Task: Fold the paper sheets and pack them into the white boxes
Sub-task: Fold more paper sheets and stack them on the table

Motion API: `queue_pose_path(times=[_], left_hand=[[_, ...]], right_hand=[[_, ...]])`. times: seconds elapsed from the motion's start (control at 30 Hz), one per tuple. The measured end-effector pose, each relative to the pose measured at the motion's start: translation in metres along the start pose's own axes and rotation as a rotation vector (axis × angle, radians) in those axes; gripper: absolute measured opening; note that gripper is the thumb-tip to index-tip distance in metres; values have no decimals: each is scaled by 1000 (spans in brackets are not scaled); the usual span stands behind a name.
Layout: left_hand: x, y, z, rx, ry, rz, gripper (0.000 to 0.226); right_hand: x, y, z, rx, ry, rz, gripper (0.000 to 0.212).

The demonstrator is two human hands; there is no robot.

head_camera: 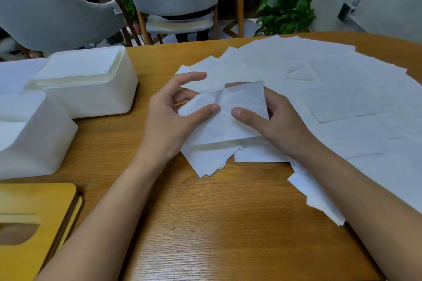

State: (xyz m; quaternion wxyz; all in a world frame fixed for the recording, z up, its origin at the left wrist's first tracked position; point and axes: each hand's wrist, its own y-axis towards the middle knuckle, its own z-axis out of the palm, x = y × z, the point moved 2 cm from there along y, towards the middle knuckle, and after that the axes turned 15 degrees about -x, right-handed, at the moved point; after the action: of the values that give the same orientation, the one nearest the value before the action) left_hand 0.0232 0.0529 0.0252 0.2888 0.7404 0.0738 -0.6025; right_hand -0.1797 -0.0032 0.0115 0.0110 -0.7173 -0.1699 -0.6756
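Head view gives me the wooden table first, with loose paper sheets fanned across it from 12 to 4 o'clock, I judge so each can be drawn off singly by the right hand. Two white boxes sit at 9 to 10 o'clock. The far box is stacked to the rim with folded paper, while the near box hides its contents from me. A wooden lid lies at 8 o'clock, apart from both boxes. At centre my left hand and right hand each pinch one sheet, thumbs on top and fingers behind. They hold it raised over a small pile of folded pieces, probably to set a crease. It is not yet boxed.
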Motion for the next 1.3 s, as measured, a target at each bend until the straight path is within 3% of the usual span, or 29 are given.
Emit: queue_pose_path(times=[0.2,0.3,0.37,0.5,0.63,0.77,0.83,0.93,1.03,1.23,1.3], left_hand=[[4,-2,2,-79,32,86,58],[9,0,0,-161,122,102,59],[10,2,-3,-159,134,20,60],[6,-1,1,66,-77,-296,52],[-1,-5,5,24,-64,-195,59],[5,-2,4,30,-53,-132,61],[10,-1,3,29,7,-59,59],[22,5,-3,40,328,95,56],[30,8,-6,180,550,156,48],[25,4,-7,379,644,126,69],[25,5,-9,411,644,138,66]], right_hand=[[-2,3,1,-14,-64,-109,55],[-1,6,-4,-64,17,-81,66],[-1,8,-7,-72,123,-32,70],[-3,11,-10,-75,175,-10,68],[-2,10,-13,-21,165,3,58],[-3,11,-15,5,-18,-36,24],[-6,11,-17,-73,-82,-33,27],[-10,16,-22,-228,-166,-42,32],[-14,18,-25,-306,-174,-18,32],[-14,17,-25,-355,-173,16,33],[-14,18,-25,-359,-179,18,33]])
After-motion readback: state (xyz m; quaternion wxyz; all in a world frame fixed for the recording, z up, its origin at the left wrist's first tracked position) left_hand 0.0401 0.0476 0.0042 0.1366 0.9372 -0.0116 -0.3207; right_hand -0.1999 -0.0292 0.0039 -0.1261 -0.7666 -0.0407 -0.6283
